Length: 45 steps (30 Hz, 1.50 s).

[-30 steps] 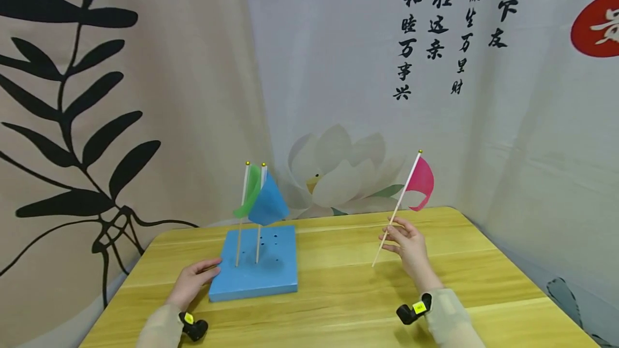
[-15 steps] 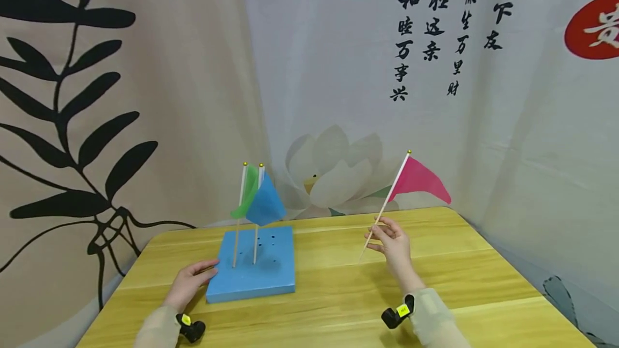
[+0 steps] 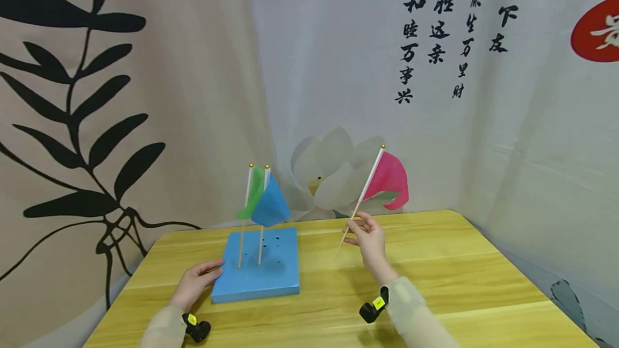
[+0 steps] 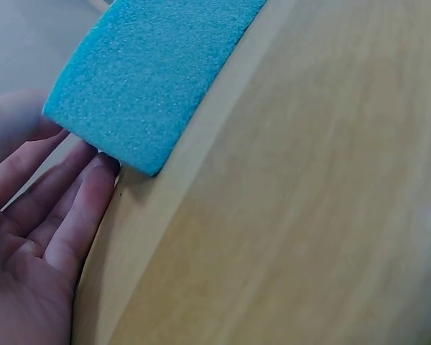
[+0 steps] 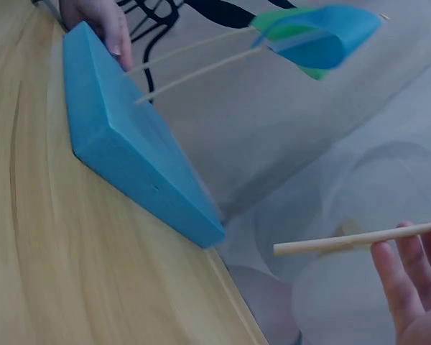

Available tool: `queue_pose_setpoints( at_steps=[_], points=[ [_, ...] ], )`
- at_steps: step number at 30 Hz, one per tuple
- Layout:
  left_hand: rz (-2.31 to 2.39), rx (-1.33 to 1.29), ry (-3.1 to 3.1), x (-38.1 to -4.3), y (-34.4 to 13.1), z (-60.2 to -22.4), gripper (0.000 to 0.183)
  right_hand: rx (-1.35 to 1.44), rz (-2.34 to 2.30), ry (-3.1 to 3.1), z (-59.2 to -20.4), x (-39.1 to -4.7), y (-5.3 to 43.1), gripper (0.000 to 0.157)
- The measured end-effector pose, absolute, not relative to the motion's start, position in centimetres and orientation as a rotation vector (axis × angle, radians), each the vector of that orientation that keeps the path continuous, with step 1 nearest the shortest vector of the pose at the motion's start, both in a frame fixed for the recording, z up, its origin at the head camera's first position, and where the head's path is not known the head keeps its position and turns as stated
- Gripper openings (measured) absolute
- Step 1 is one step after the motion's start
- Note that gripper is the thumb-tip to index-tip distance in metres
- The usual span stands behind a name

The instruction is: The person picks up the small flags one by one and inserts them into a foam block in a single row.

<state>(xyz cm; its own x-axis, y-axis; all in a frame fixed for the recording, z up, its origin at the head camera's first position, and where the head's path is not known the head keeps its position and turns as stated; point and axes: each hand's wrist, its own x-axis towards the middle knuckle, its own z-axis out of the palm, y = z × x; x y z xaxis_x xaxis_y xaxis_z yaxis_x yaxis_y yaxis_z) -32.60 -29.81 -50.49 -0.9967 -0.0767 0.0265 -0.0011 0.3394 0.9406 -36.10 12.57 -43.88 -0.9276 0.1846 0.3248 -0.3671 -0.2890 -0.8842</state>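
In the head view my right hand [image 3: 367, 238] pinches the lower wooden stick of a pink flag [image 3: 387, 179] between thumb and fingertips. The flag is raised above the table, its gold-tipped pole leaning right. The stick's bare lower end [image 5: 302, 248] points toward a blue foam block [image 3: 271, 283] in the right wrist view. My left hand [image 3: 195, 283] touches the block's left edge with fingers fairly straight; in the left wrist view the fingertips [image 4: 100, 172] meet its side. A green flag [image 3: 251, 197] and a blue flag [image 3: 271, 205] stand in the block's holes.
Several small holes [image 3: 278, 245] dot the block's top around the standing flags. The block lies flat on a wooden table [image 3: 319, 321]. Behind the table hangs a printed curtain [image 3: 203, 95] with leaves, a lotus and writing.
My right hand has carried the pink flag leftward, closer to the foam block. The flag's cloth swings and folds. My left hand stays at the block's left edge.
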Motion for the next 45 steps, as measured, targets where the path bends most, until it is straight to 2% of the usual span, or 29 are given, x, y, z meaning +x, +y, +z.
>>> queue_pose_setpoints(
  at_steps=[22, 34, 45],
  points=[
    [-1.786, 0.085, -2.496, -32.4, -29.9, -50.6, 0.044, 0.468, 2.332, -1.754, -44.6, -37.8, 2.4, 0.019],
    [-1.841, 0.068, -2.452, -32.7, -29.2, -50.8, 0.039, 0.441, 2.366, -1.824, -45.6, -38.4, 0.6, 0.026],
    [-1.823, 0.047, -2.446, -32.5, -29.9, -50.6, 0.039, 0.483, 2.243, -1.9, -46.2, -38.5, -1.4, 0.026]
  ],
)
